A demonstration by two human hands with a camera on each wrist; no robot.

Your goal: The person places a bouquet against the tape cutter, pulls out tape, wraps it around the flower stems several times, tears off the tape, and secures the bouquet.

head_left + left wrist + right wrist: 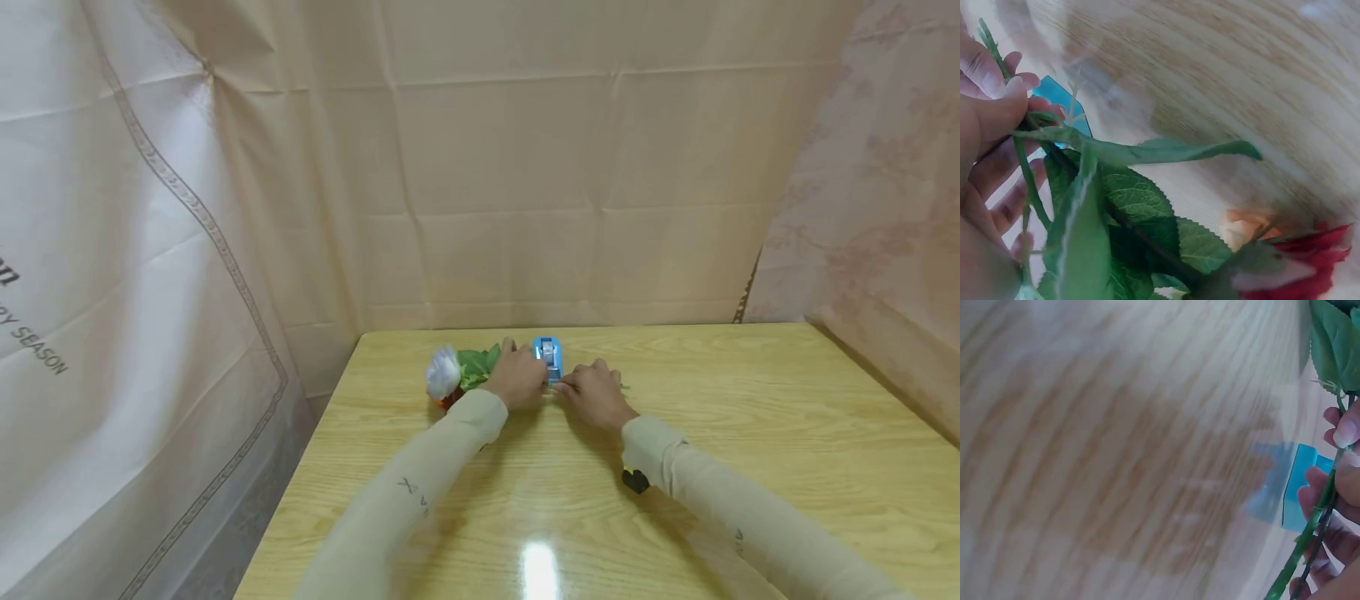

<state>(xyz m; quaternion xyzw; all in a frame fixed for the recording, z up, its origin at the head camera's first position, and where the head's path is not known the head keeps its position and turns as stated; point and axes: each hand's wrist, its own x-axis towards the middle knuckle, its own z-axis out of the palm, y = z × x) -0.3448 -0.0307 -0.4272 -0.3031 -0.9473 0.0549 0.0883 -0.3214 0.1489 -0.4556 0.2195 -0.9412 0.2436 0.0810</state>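
Note:
My left hand [519, 375] grips the green stems of a bunch of artificial flowers just below the leaves [1138, 194]. To its left the blooms stick out: a white flower [443, 372], a red rose [1300, 265] and an orange flower [1247, 230]. Close beside it, my right hand [597, 394] pinches the same stems [1310, 540] farther down, and their ends poke out past it. A blue tape dispenser [548, 357] stands just behind the gap between both hands. Fingers partly hide the stems in the head view.
The hands work near the back edge of a wooden table [720, 400]. Beige cloth [495, 167] hangs behind it, and a pale printed sheet [135, 275] hangs on the left. A small black item [635, 480] shows at the right sleeve's cuff.

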